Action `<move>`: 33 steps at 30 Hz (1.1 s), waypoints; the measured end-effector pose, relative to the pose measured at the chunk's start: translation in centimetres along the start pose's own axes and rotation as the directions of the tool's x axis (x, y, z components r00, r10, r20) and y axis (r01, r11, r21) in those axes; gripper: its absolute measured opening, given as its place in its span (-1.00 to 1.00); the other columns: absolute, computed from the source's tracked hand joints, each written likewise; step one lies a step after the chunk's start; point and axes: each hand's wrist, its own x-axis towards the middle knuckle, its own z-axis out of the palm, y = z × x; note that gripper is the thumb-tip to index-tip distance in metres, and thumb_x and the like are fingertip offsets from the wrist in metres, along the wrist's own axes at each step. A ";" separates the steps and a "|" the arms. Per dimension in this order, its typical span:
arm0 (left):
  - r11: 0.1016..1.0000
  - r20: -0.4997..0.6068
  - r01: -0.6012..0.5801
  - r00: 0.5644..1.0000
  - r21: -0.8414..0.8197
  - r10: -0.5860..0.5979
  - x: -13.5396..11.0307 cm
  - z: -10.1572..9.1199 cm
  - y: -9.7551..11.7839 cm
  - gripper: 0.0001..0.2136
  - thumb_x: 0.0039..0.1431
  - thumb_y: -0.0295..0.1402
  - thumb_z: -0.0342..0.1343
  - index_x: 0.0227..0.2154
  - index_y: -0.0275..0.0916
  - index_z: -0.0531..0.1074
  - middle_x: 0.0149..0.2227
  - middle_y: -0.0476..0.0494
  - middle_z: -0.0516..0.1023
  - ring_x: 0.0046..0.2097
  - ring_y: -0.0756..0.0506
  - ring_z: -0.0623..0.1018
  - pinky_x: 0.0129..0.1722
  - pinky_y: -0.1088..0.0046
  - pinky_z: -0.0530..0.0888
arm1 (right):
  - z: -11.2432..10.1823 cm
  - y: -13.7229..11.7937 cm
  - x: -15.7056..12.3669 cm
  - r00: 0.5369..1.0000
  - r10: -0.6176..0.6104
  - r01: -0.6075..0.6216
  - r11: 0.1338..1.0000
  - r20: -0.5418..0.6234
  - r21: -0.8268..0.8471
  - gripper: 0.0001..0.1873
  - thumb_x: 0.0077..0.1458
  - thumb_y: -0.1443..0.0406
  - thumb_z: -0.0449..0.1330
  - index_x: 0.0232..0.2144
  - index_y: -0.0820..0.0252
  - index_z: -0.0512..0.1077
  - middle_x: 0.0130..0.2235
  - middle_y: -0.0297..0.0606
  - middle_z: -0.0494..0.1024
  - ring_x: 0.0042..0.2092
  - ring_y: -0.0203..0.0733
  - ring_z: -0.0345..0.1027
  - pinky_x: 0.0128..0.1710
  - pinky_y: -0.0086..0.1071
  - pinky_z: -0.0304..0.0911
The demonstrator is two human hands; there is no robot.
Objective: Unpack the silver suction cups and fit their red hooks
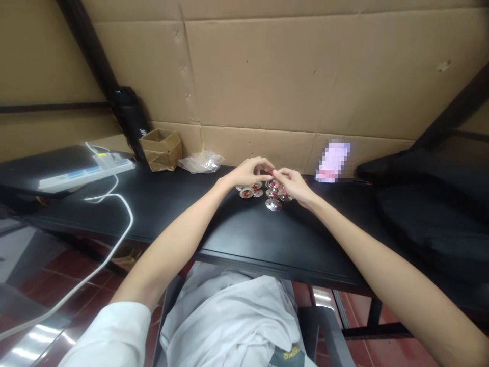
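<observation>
Several small silver finger cymbals (273, 205) with red cord at their centres lie on the black table, below and between my hands. My left hand (250, 171) is above the left-hand cymbals, its thumb and fingertips pinched on a thin red cord (269, 172). Close against it, my right hand (293, 185) is closed on the same red cord with its fingertips. Part of the right-hand cymbals is hidden behind the right fingers. The cord's ends are too small to make out.
On the left are a white power strip (86, 175) with a white cable (126, 224), a black bottle (132, 120), a cardboard box (162, 152) and a clear plastic bag (202, 162). A blurred-out phone-like panel (333, 162) leans at the back. A black bag (435, 214) lies right.
</observation>
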 end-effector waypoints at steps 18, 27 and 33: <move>0.809 0.058 0.385 0.889 0.444 -0.455 -1.0 -6.3 -1.3 -0.82 -0.14 -0.54 0.44 -0.47 -0.13 0.66 -0.45 -0.04 0.66 -0.40 -0.08 0.60 -0.26 0.46 0.49 | 2.0 0.1 -1.8 0.817 -0.317 0.576 0.426 0.482 -0.698 -0.70 0.44 0.20 0.13 0.08 0.05 0.58 0.13 -0.05 0.59 0.18 0.19 0.34 0.18 0.11 0.14; 0.831 0.388 0.254 0.791 0.494 -0.473 -0.8 -3.8 -0.3 -0.88 -0.07 -0.45 0.42 -0.40 -0.18 0.75 -0.35 -0.07 0.76 -0.28 -0.09 0.68 -0.26 0.48 0.46 | 1.3 0.6 -1.6 0.842 -0.321 0.538 0.426 0.434 -0.728 -0.69 0.39 0.19 0.20 0.10 0.10 0.56 0.09 -0.04 0.56 0.14 0.17 0.33 0.18 0.05 0.15; 0.866 0.467 0.224 0.767 0.447 -0.439 -1.0 -3.1 0.7 -0.92 -0.05 -0.38 0.37 -0.43 -0.19 0.73 -0.39 -0.05 0.73 -0.33 -0.06 0.64 -0.35 0.51 0.42 | 2.4 0.1 -2.1 0.794 -0.334 0.608 0.443 0.508 -0.659 -0.66 0.46 0.06 0.18 0.04 0.02 0.67 0.17 -0.08 0.58 0.20 0.16 0.32 0.24 0.07 0.11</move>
